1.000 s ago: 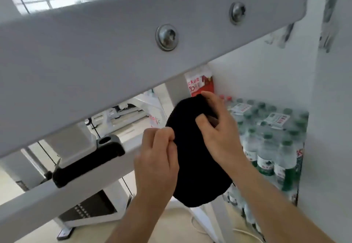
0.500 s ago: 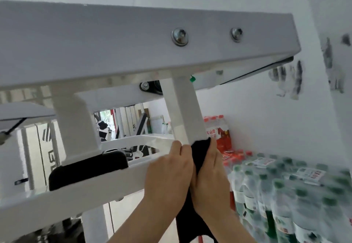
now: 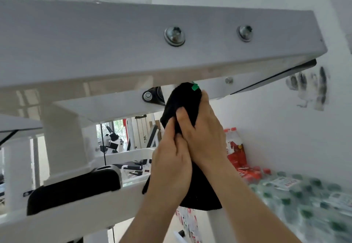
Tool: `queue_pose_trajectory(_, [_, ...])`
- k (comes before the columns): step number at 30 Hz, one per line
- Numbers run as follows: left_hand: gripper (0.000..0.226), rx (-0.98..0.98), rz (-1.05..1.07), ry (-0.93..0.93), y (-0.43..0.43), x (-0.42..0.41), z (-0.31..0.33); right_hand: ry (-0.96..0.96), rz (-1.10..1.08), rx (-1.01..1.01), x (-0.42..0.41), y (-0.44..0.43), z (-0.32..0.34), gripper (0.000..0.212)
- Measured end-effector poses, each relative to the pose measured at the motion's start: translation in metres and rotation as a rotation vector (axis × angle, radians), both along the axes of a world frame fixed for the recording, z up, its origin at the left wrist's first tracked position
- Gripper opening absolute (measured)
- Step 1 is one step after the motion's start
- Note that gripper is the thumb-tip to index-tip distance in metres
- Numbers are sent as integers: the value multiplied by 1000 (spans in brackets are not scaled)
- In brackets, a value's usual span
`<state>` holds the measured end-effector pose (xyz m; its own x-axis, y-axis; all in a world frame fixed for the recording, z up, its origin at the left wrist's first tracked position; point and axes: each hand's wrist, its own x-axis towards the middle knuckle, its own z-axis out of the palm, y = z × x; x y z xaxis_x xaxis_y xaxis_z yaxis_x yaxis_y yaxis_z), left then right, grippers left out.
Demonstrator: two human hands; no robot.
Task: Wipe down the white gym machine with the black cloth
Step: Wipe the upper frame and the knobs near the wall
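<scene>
- The left hand (image 3: 171, 159) is nearest, its fingers curled round the lower fold of the black cloth (image 3: 182, 100) and pinching it against the heel of the other hand.
- The right hand (image 3: 203, 134) sits just above and overlaps it, thumb and fingers wrapped round the cloth, which is bunched about an upright post of the white gym machine (image 3: 95, 43).
- The cloth's loose tail hangs below both wrists. Its top edge, with a small green tag (image 3: 195, 87), touches the underside of the big slanted beam.
- To the left, a black pad (image 3: 74, 187) lies on the machine's lower rail.
- Two bolts (image 3: 174, 35) are set in the face of the beam.
- On the right, blurred packs of water bottles (image 3: 304, 201) and red-wrapped packs (image 3: 236, 151) stand against the wall, which carries dark smudges (image 3: 308, 88).
- Half a second ago both hands were lower on that post, about level with the lower rail, and bare white post showed above them. Now they have slid up to the top, and the cloth covers that stretch right to the beam.
</scene>
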<state>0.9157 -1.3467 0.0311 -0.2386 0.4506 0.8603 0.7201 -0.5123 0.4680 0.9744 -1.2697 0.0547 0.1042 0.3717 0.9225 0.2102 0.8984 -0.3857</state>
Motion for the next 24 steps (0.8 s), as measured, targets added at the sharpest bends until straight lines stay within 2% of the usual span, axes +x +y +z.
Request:
queue_pose_trajectory(2, [26,-62,-28,27,3,12,-9,8,146,-7,5,3,-25,51])
queue_pose_trajectory(3, [33,-85,11,55,4,18,-9,-10,176,-19,7,3,-38,42])
queue_pose_trajectory(4, [51,-89,73,121,5,23,-9,-35,173,-38,8,2,-47,38])
queue_pose_trajectory(6, [74,-95,234,214,4,28,-8,-56,108,-42,9,-3,-56,51])
queue_pose_trajectory(7, [73,-96,293,229,2,25,-4,-66,74,-37,9,-6,-54,56])
queue_pose_trajectory(9, [55,-98,304,177,3,13,10,-89,40,-73,8,-8,-39,57])
queue_pose_trajectory(11, [38,-128,235,30,11,1,34,-108,-5,-145,7,-8,-15,50])
queue_pose_trajectory(12, [39,-135,192,-47,16,-3,44,-100,-9,-180,7,-8,-4,47])
queue_pose_trajectory(14, [41,-84,121,-164,25,-2,52,-30,79,-214,6,-8,9,40])
queue_pose_trajectory(16, [37,-20,91,-184,26,5,43,9,202,-192,8,-7,5,37])
queue_pose_trajectory(18, [44,-44,141,-40,21,8,19,-22,218,-151,11,-5,-18,42])
queue_pose_trajectory(21, [60,-225,552,458,5,4,-32,-37,132,-161,12,-4,-88,53])
queue_pose_trajectory(23, [64,-300,686,697,-4,-1,-57,-18,106,-200,12,-6,-131,55])
queue_pose_trajectory(24, [65,-262,735,792,-6,-6,-68,-24,77,-226,11,-6,-146,57])
